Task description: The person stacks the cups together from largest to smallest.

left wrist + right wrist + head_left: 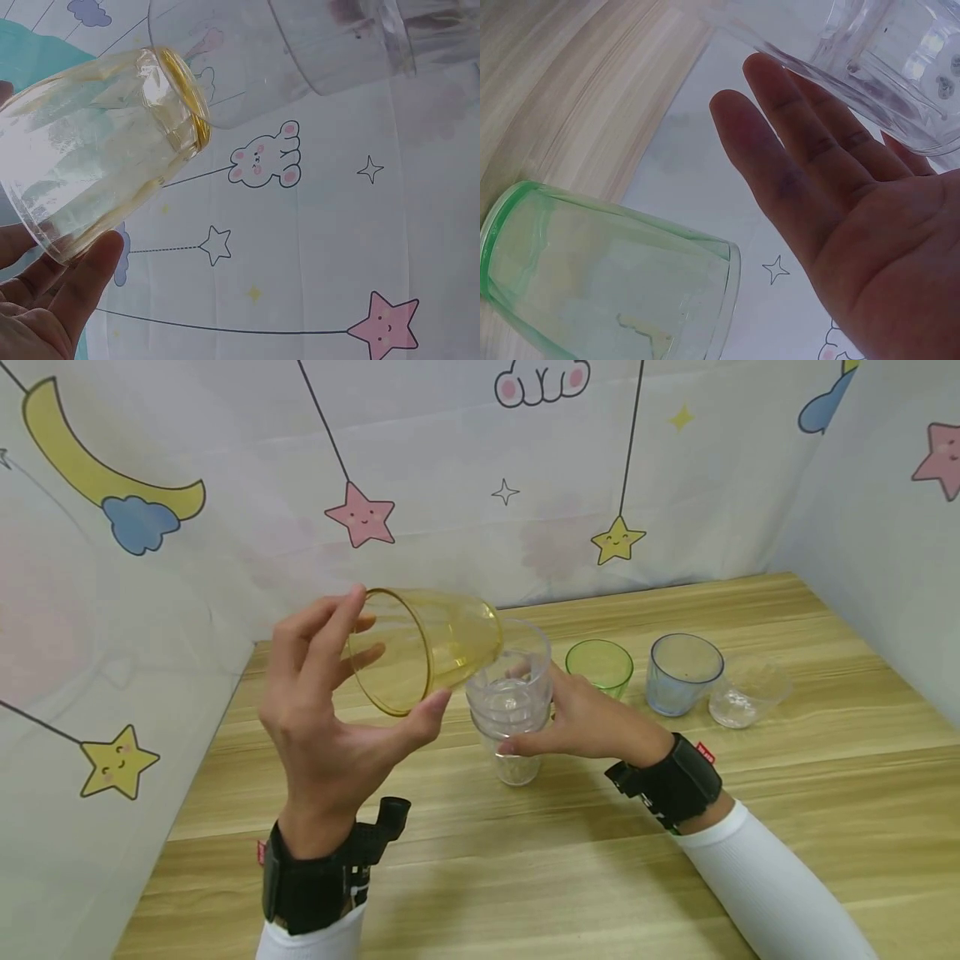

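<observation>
My left hand [322, 710] grips a yellow transparent cup [465, 631] near its rim, thumb below and fingers across the mouth. The cup is tipped on its side, mouth facing left, its base at the top of a stack of clear cups [513, 710]. In the left wrist view, the yellow cup's base [196, 105] overlaps the upper clear cup [225, 52]. My right hand [592, 718] holds the stack from the right, thumb in front and fingers behind. A green cup [600, 668] stands just beyond that hand; the right wrist view shows it too.
To the right of the green cup stands a blue cup [684, 677], and a clear cup [746, 693] is beside it. The wood-grain table [480, 877] meets a printed cloth backdrop [450, 460] at the back and sides.
</observation>
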Demonstrator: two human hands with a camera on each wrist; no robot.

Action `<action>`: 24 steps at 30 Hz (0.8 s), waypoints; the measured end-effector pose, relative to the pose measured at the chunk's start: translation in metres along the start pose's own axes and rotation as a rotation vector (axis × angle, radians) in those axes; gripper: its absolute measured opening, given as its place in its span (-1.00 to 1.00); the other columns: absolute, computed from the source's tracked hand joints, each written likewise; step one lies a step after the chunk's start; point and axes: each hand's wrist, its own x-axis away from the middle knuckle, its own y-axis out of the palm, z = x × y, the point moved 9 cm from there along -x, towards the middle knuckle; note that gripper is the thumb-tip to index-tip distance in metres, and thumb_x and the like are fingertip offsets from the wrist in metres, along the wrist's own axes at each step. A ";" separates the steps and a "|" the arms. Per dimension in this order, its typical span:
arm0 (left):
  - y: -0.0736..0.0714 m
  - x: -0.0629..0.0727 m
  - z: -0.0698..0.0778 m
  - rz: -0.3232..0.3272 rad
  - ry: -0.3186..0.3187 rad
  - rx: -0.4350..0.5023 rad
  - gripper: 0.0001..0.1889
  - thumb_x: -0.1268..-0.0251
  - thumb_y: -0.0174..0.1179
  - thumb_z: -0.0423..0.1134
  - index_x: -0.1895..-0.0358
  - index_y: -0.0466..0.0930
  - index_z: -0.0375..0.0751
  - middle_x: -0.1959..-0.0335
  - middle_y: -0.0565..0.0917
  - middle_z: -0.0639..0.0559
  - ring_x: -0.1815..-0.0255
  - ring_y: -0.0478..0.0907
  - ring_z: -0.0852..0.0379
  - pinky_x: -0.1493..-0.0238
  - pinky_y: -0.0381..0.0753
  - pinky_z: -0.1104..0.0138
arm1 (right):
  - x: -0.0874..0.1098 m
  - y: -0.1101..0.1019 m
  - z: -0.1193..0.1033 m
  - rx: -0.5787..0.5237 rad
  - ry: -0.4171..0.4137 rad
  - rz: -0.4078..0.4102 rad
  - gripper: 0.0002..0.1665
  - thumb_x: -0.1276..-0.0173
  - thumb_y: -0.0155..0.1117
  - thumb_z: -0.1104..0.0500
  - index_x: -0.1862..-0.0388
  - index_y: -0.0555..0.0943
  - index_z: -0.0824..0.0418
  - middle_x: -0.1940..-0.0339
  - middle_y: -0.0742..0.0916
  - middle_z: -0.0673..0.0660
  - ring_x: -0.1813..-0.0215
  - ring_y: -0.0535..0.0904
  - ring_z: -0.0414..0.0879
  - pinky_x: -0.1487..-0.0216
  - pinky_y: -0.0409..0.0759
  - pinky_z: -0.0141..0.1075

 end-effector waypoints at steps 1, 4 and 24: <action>0.002 0.000 0.001 -0.009 0.004 0.008 -0.22 0.13 0.48 0.13 -0.17 0.64 -0.35 -0.01 0.60 -0.19 0.11 0.62 -0.13 0.15 0.69 0.37 | 0.000 0.000 -0.001 -0.004 -0.007 -0.001 -0.10 -0.06 0.65 -0.12 -0.27 0.31 -0.07 -0.14 0.65 -0.03 -0.10 0.62 -0.13 -0.09 0.59 -0.10; 0.006 0.000 0.003 -0.030 0.014 0.010 -0.23 0.08 0.45 0.13 -0.17 0.64 -0.35 -0.02 0.61 -0.21 0.10 0.62 -0.14 0.14 0.70 0.32 | -0.001 0.000 -0.002 -0.014 -0.021 -0.006 -0.10 -0.07 0.65 -0.11 -0.28 0.31 -0.09 -0.17 0.63 -0.04 -0.12 0.61 -0.13 -0.11 0.59 -0.10; 0.021 0.002 0.014 -0.052 0.005 0.018 -0.29 -0.14 0.38 0.08 -0.23 0.57 -0.42 -0.20 0.62 -0.16 -0.09 0.60 -0.13 0.00 0.65 0.23 | 0.000 -0.001 0.001 0.003 -0.006 0.009 -0.08 -0.02 0.66 -0.19 -0.25 0.30 -0.12 -0.16 0.63 -0.05 -0.12 0.61 -0.12 -0.10 0.58 -0.09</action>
